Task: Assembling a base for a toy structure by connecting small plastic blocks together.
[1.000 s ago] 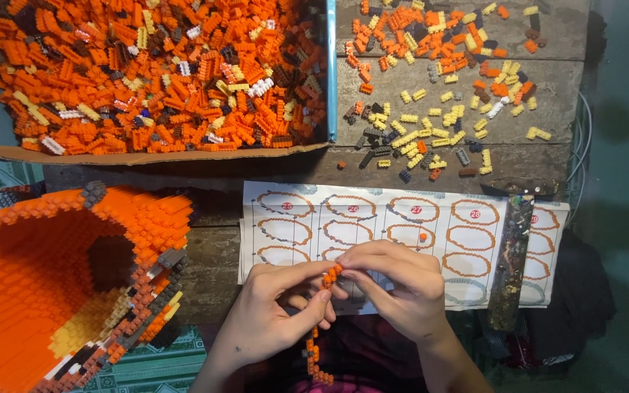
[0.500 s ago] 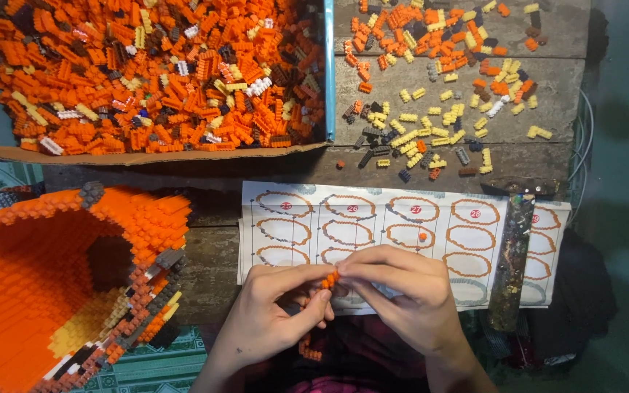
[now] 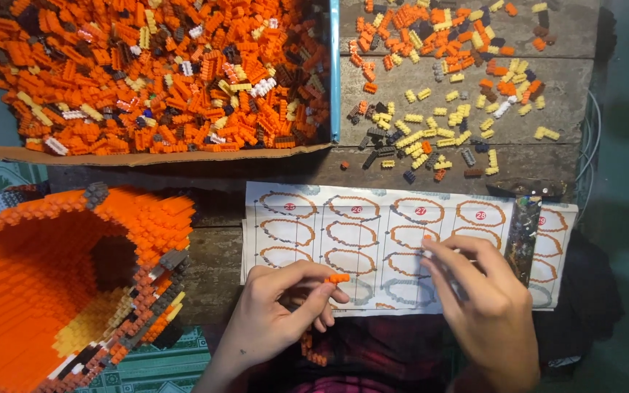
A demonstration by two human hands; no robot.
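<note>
Over the instruction sheet (image 3: 402,247) on the tabletop (image 3: 431,160) | left hand (image 3: 278,313) fingers pinch an orange brick strip (image 3: 338,278), level for reading against diagrams | right hand (image 3: 485,306) fingers pinch a tiny orange brick (image 3: 426,238) just above the sheet | loose bricks (image 3: 438,109) sorted within reach.

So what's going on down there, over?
Left hand pinching orange brick strip. Right hand fingertips on instruction sheet, tiny orange piece at them. Big orange model left, nothing in the way.

Even, fairly bright overhead light, soft shadows, saturated colours, sharp centre, slight softness toward the edges.
</note>
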